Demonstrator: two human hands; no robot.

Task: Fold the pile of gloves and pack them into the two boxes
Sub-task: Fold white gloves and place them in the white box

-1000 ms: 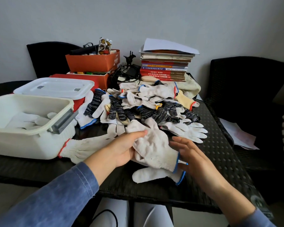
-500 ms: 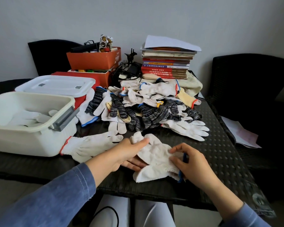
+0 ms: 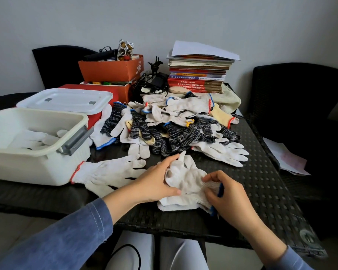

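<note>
Soft daylight, wide-angle edge distortion

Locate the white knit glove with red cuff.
Head view, left of centre: the red-cuffed glove lies between the white plastic bin and the left hand.
</note>
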